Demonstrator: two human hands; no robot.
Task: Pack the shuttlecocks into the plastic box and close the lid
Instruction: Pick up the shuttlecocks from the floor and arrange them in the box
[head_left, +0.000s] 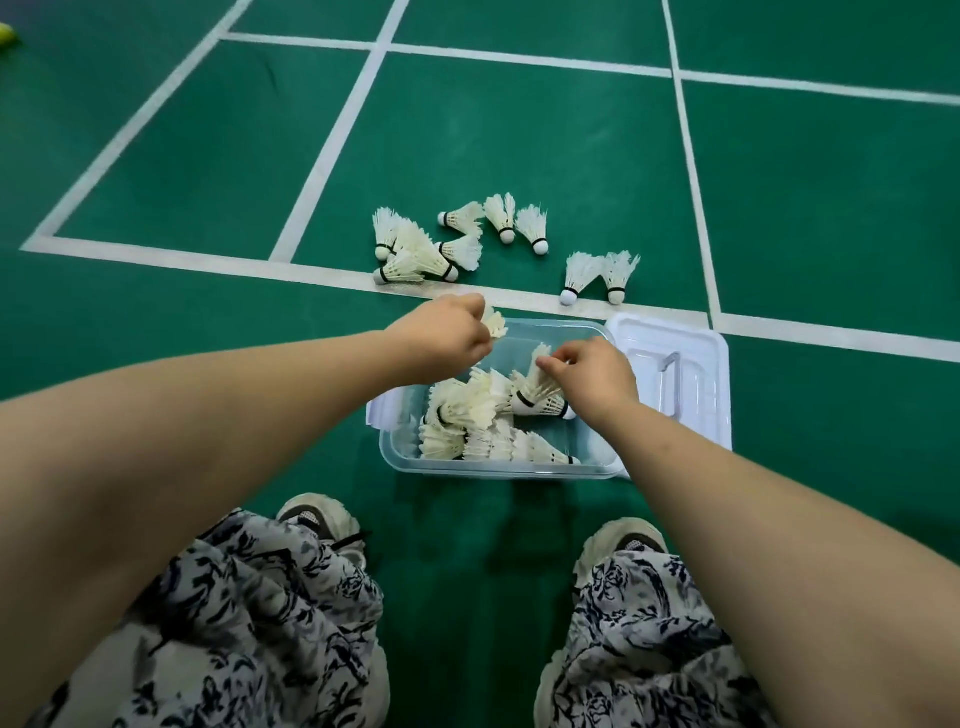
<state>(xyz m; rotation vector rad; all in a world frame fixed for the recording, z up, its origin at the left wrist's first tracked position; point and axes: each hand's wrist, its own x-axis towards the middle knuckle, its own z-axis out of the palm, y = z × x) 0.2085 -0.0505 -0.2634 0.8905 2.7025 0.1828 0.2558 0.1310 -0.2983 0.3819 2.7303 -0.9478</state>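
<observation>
Floor: green court floor crossed by white lines is carrying everything; a person is crouching over it.
Plastic box: clear plastic box is sitting open on the floor just ahead of the shoes.
Lid: white lid is lying flat on the floor, touching the box's right side.
Packed shuttlecocks: heap of shuttlecocks is lying jumbled in the box, mostly in its near half.
Loose shuttlecocks: left cluster, middle three and right pair are lying on the floor beyond the box, around the nearest white line.
Left hand: left hand is hovering over the box's far left corner, its grip curled closed around a held shuttlecock whose feathers are poking out.
Right hand: right hand is reaching into the box, its grip pinching the feathers of the top shuttlecock on the heap.
Legs: patterned fabric is covering both knees.
</observation>
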